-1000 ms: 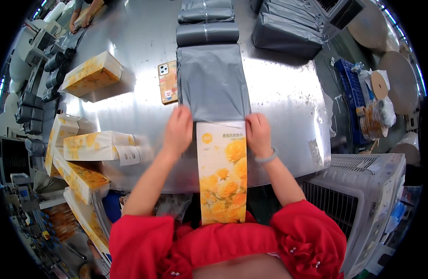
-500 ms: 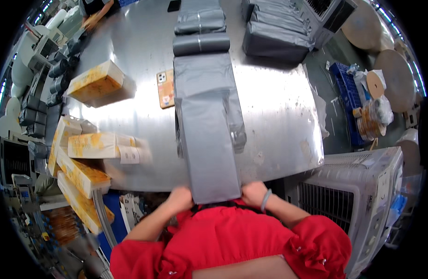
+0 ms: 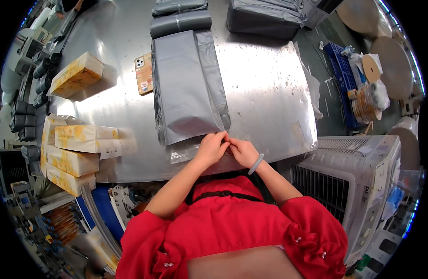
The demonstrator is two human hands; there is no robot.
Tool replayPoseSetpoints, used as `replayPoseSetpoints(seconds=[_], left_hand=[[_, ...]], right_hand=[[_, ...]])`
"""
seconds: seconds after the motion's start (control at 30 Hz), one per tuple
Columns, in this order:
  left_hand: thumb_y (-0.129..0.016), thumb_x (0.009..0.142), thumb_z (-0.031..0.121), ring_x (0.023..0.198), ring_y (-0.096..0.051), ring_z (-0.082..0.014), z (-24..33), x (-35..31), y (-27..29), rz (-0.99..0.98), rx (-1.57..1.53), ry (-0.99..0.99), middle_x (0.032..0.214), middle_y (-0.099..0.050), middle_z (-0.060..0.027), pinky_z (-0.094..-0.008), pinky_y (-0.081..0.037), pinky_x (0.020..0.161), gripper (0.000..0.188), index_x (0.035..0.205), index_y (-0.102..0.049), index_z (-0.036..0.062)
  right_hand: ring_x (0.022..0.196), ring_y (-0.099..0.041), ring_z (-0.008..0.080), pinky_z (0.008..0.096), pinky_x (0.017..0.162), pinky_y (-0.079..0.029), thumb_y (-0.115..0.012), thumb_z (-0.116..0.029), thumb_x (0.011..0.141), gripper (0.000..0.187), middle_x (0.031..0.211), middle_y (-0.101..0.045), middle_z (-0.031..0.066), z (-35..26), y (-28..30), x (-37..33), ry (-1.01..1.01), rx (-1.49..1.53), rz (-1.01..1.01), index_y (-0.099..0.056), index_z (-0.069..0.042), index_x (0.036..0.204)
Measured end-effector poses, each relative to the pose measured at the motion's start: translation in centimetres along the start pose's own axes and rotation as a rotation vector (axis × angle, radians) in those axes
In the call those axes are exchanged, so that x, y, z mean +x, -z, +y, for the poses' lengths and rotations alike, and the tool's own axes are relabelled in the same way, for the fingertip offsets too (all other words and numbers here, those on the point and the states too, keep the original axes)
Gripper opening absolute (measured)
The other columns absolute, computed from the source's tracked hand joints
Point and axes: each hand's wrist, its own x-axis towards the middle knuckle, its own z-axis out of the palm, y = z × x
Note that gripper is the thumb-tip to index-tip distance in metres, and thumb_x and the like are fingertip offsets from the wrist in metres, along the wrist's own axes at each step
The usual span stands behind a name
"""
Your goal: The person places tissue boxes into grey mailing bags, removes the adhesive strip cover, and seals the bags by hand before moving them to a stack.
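A stack of grey plastic mailing bags [image 3: 181, 88] lies lengthwise on the metal table, over a clear plastic bag [image 3: 179, 156] whose near edge sticks out below it. Close to the stack's near right corner, my left hand [image 3: 213, 149] is closed, fingertips pinched together. Right beside it, my right hand [image 3: 244, 153], with a grey band on the wrist, is closed too, its fingertips meeting the left ones. What the fingertips pinch is hidden between them.
A phone in a patterned case [image 3: 144, 73] lies left of the stack. Yellow-and-white tissue packs [image 3: 76, 160] are piled at the table's left edge. Beyond sit a grey roll [image 3: 181, 23] and more grey bundles [image 3: 265, 21]. An air cooler [image 3: 339, 186] stands at the right.
Both hands have moved up from the table's near edge and come together at the stack's corner. The grey bags, earlier hanging over the edge by my body, now lie back on the table.
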Motion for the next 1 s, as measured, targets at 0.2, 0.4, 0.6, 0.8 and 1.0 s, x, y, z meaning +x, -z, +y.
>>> replayPoseSetpoints(seconds=[0.2,0.4,0.6,0.8,1.0], left_hand=[[-0.062,0.078,0.003,0.083,-0.059,-0.0321,-5.8,-19.2,2.2,0.141,0.283,-0.009,0.091,-0.061,-0.0147,-0.0393,-0.048,0.073,0.02,0.098,-0.058,0.0028],[-0.055,0.074,0.008,0.108,-0.055,-0.0328,-5.0,-20.4,11.7,-0.381,0.591,0.414,0.117,-0.056,-0.0185,-0.0415,-0.046,0.089,0.043,0.116,-0.052,0.0005],[-0.059,0.069,0.007,0.09,-0.059,-0.0243,-5.9,-3.0,15.7,-0.182,0.834,-0.706,0.104,-0.059,-0.0096,-0.0376,-0.049,0.08,0.019,0.087,-0.056,0.0068],[-0.055,0.088,0.012,0.057,-0.048,-0.0275,-5.5,0.5,13.4,0.512,0.011,0.05,0.069,-0.053,-0.0153,-0.0343,-0.041,0.055,0.019,0.073,-0.049,0.001],[-0.044,0.095,0.016,0.081,-0.053,-0.0295,-10.6,6.3,10.8,0.583,0.067,0.321,0.088,-0.054,-0.0173,-0.0391,-0.042,0.07,0.02,0.097,-0.052,-0.0023]], right_hand=[[0.105,-0.059,0.0316,0.0347,0.09,-0.047,-0.045,-0.005,0.09,0.039,0.117,-0.058,0.0164,0.9,1.2,-1.4,-0.482,1.014,-0.243,-0.044,0.0,0.128],[0.121,-0.049,0.0263,0.0402,0.1,-0.04,-0.051,-0.002,0.082,0.047,0.135,-0.047,0.0106,-2.7,8.3,2.0,0.697,-0.525,-0.093,-0.047,-0.007,0.129],[0.102,-0.056,0.0207,0.0372,0.088,-0.044,-0.058,-0.008,0.074,0.025,0.113,-0.059,0.0054,-0.9,5.7,8.1,0.989,-0.568,-0.064,-0.062,-0.007,0.098],[0.061,-0.056,0.0293,0.0357,0.052,-0.041,-0.057,-0.013,0.087,0.019,0.067,-0.056,0.0136,-2.7,3.5,10.3,0.074,0.138,0.499,-0.055,-0.002,0.072],[0.071,-0.057,0.0295,0.0413,0.066,-0.045,-0.052,-0.036,0.092,0.039,0.078,-0.057,0.0205,1.0,1.1,17.3,-0.182,0.012,0.399,-0.056,0.003,0.09]])
